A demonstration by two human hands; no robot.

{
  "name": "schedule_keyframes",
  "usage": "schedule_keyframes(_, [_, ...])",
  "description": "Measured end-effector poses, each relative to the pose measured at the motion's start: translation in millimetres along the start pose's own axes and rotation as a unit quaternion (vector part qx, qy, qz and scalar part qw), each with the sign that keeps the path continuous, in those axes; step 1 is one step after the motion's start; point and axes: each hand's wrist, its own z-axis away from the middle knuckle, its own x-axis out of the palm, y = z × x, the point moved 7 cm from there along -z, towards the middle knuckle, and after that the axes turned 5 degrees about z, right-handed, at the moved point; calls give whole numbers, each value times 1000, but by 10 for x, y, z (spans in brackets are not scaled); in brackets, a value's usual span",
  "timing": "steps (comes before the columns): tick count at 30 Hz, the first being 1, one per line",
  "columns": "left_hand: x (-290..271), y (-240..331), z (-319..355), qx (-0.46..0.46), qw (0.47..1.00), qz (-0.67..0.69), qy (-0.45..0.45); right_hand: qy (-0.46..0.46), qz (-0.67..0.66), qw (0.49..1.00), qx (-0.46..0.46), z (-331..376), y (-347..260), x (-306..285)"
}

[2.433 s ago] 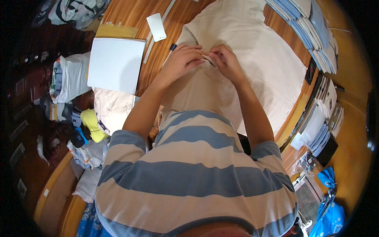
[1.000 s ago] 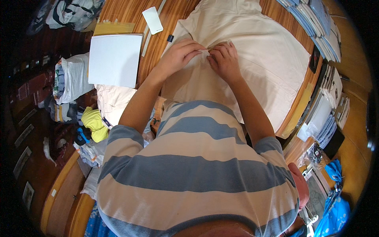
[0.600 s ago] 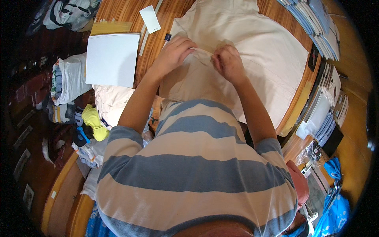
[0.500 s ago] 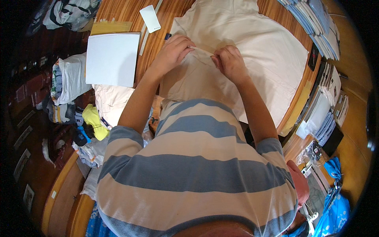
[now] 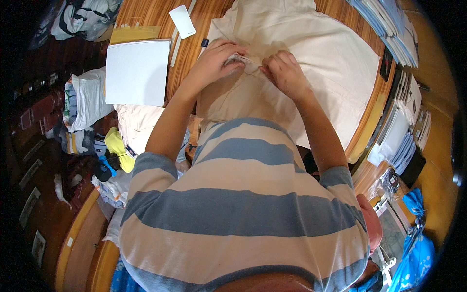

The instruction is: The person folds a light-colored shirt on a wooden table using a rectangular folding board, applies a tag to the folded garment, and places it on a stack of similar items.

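A cream cloth garment (image 5: pixel 335 73) lies spread over the striped wooden table in front of me. My left hand (image 5: pixel 217 62) is closed on a gathered fold near the garment's left side, thumb and fingers pinching it. Close by on the right, my right hand (image 5: pixel 286 72) pinches the same raised strip of fabric, its fingers curled. The strip runs taut across the short gap between both hands. A small dark tag (image 5: pixel 205 43) shows at the garment's left edge, just beyond my left hand. My fingertips partly hide the pinched cloth.
A white board (image 5: pixel 137 73) and a white card (image 5: pixel 182 22) lie on the table to the left. Folded cream cloth (image 5: pixel 138 124) sits below the board. Stacks of packed blue shirts (image 5: pixel 384 24) line the right edge. A blue bag (image 5: pixel 413 250) is at lower right.
My left hand has shifted slightly right and its fingers have bunched up more cloth. The right hand has moved only a little, and the gap between the hands has narrowed.
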Motion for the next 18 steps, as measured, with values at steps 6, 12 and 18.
schedule_keyframes(6, [52, -27, -81, 64, 996, -59, -13, -1, 7, 1000, -11, -2, 13, -34])
schedule_keyframes(12, [31, -64, -3, 80, 995, -51, -11, -5, 17, 1000, -6, 28, 45, -43])
schedule_keyframes(18, [178, -8, 52, 139, 972, -176, -75, -29, 13, 1000, 1, 54, 91, 8])
